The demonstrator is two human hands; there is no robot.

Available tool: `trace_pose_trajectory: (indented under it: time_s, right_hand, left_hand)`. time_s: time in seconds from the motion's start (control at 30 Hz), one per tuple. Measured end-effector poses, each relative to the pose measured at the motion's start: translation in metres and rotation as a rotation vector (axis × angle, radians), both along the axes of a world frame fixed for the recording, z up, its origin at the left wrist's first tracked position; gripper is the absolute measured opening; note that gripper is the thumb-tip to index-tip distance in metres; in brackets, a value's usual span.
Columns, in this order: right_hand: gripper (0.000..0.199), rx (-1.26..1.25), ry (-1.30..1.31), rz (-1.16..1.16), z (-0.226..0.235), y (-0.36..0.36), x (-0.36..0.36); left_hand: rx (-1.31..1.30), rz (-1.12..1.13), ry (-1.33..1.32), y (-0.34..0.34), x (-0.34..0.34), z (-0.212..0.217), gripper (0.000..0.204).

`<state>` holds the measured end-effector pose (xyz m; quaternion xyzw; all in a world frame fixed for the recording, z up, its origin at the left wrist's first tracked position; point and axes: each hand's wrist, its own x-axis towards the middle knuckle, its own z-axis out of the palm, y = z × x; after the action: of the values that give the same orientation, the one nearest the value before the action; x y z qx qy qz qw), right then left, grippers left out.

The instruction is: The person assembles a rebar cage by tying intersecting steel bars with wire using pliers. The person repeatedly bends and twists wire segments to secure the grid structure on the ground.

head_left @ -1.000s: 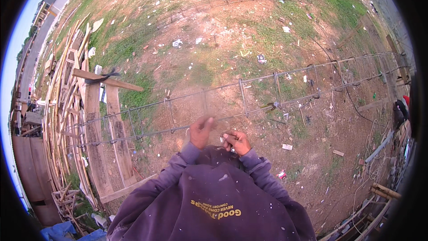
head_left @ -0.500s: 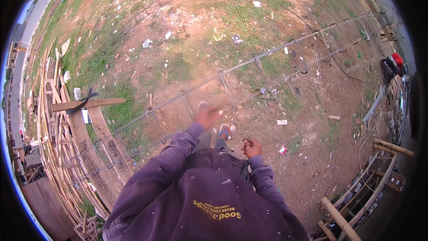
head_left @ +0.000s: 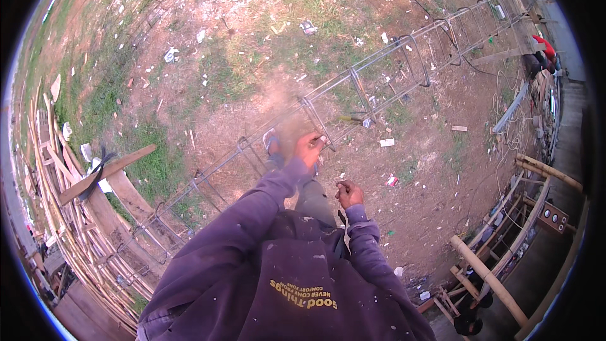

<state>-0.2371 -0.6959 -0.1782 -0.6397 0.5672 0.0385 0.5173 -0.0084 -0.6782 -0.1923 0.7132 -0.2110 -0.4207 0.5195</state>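
Observation:
A long steel rebar cage (head_left: pixel 362 91) with square stirrups runs slantwise from the lower left to the upper right. My left hand (head_left: pixel 308 149) is at its middle, against or just over a stirrup; its fingers are bent, with a small pale spot at the tips. I cannot tell whether that is a held thing. A hazy patch blurs the picture just beyond this hand. My right hand (head_left: pixel 349 194) hangs on the near side of the cage with fingers curled in; any contents are hidden. My sandalled foot (head_left: pixel 271 141) shows beside the cage.
Wooden planks (head_left: pixel 108 173) support the cage's left end beside a heap of bamboo poles (head_left: pixel 47 170). Litter dots the dirt and grass. Lower right stands a bamboo frame (head_left: pixel 483 278). A person in red headwear (head_left: pixel 544 50) is at the far right, near loose cord (head_left: pixel 502 107).
My view has shifted, and the cage sits higher in the picture. My left hand has moved to the right along the cage, nearer a stirrup. My right hand stays curled.

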Motion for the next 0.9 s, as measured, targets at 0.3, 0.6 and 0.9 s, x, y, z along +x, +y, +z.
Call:
trace_pose_trajectory:
  time_s: [0.3,0.6,0.9]
  right_hand:
    - [0.021,0.162,-0.228,-0.082,-0.021,-0.043,0.002]
    - [0.02,0.292,-0.46,-0.253,-0.05,-0.061,0.003]
    - [0.023,0.398,-0.59,-0.122,-0.015,-0.055,0.008]
  left_hand:
    - [0.169,-0.033,-0.072,0.012,0.002,-0.036,0.031]
    - [0.309,-0.376,-0.653,-0.003,0.011,-0.012,0.02]
    - [0.117,-0.337,-0.996,0.006,-0.055,0.035,0.019]
